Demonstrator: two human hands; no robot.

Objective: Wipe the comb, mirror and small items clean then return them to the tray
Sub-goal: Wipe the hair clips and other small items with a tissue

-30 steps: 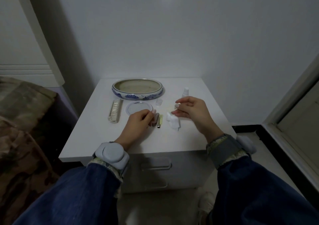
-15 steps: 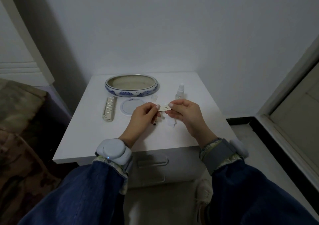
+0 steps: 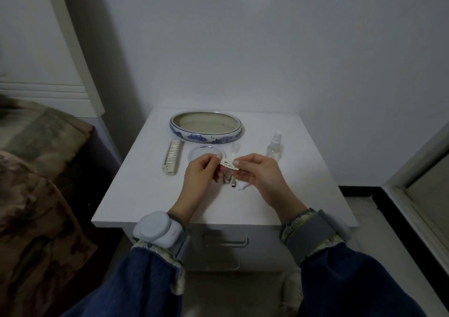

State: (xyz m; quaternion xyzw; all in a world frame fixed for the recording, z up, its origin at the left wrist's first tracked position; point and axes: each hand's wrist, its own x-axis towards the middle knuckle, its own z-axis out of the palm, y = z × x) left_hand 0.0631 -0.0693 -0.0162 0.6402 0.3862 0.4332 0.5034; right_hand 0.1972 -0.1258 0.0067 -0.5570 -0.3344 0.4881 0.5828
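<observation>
Both grips — left hand (image 3: 202,173), right hand (image 3: 257,174) — pinching one small pale hair clip (image 3: 228,164) above the surface (image 3: 145,195); comb (image 3: 173,156), mirror (image 3: 205,153) lying outside the tray (image 3: 206,135) — just before it.

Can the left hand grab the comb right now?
Probably not at once: the left hand is pinching the small pale clip together with the right hand. The comb lies uncovered just beside it.

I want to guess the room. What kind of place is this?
Probably a bedroom: a white nightstand with a drawer stands in a corner beside what looks like a bed with a patterned blanket.
</observation>
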